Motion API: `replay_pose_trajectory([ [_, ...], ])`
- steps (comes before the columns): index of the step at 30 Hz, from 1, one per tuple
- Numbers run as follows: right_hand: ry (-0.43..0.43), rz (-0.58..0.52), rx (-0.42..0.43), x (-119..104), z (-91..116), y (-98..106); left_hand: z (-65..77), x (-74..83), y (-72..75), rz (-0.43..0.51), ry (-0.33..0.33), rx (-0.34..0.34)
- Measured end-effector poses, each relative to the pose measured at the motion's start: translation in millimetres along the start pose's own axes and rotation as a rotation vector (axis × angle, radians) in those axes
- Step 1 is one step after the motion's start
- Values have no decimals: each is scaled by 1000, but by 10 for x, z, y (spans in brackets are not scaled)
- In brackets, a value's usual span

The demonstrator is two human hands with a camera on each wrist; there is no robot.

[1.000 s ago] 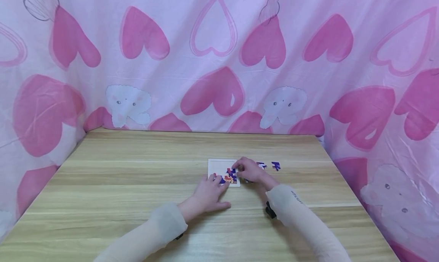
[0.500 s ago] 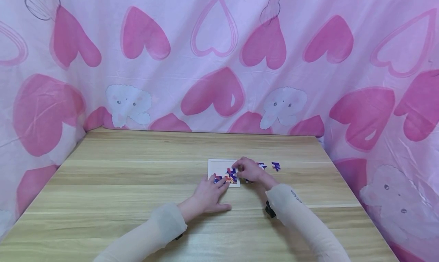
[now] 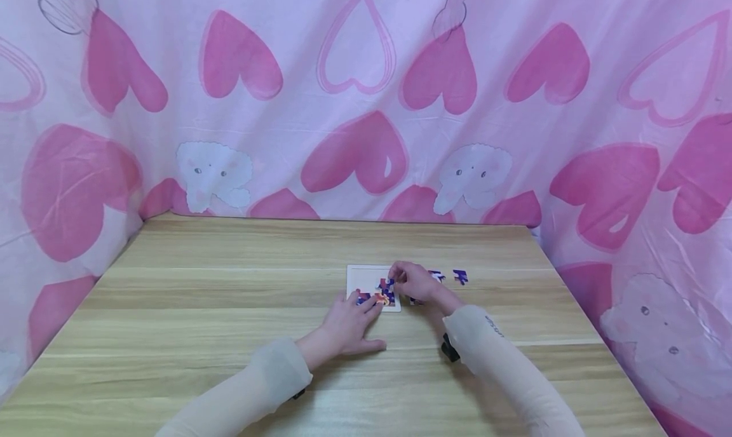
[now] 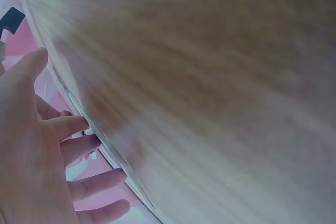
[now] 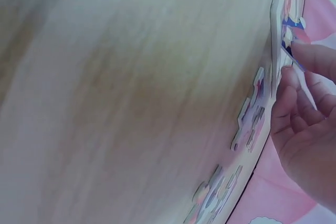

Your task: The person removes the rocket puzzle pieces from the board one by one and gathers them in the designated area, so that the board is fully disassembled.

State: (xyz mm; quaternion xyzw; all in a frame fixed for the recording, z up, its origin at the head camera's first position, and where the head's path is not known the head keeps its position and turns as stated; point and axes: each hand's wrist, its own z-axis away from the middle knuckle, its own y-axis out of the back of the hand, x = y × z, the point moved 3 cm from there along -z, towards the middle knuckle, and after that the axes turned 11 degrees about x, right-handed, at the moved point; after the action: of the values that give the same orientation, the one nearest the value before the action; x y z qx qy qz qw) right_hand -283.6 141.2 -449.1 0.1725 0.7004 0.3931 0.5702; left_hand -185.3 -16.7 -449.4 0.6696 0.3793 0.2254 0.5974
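A white square puzzle tray (image 3: 361,275) lies on the table, with joined purple, red and orange pieces (image 3: 382,299) along its near and right sides. My left hand (image 3: 345,326) rests with spread fingers on the tray's near left part, covering some pieces. In the left wrist view, its fingertips (image 4: 116,176) meet the tray's edge. At the tray's right side my right hand (image 3: 416,283) pinches a puzzle piece (image 5: 304,85) between thumb and fingers. The right wrist view has that piece tilted at the tray's rim, its face mostly hidden by the fingers.
Several loose puzzle pieces (image 5: 248,121) lie right of the tray, one piece (image 3: 460,276) farthest right and another (image 3: 416,302) partly under the right hand. The wooden table (image 3: 229,284) ends at a pink heart-patterned curtain (image 3: 274,145) behind and at both sides.
The right hand's fingertips have shifted slightly to the right at the tray's edge. The left fingers have moved a little, showing more of the pieces at the near left.
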Motion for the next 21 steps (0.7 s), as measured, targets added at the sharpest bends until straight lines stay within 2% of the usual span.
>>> replay_pose_trajectory([
  [4, 15, -41, 22, -23, 39, 25, -2, -1, 4, -1, 4, 2],
  [11, -34, -132, 52, 13, 75, 70, -5, 1, 2, 16, 9, -11],
  [21, 57, -138, 76, 154, 183, 232, -6, 1, -12, 14, 6, -18],
])
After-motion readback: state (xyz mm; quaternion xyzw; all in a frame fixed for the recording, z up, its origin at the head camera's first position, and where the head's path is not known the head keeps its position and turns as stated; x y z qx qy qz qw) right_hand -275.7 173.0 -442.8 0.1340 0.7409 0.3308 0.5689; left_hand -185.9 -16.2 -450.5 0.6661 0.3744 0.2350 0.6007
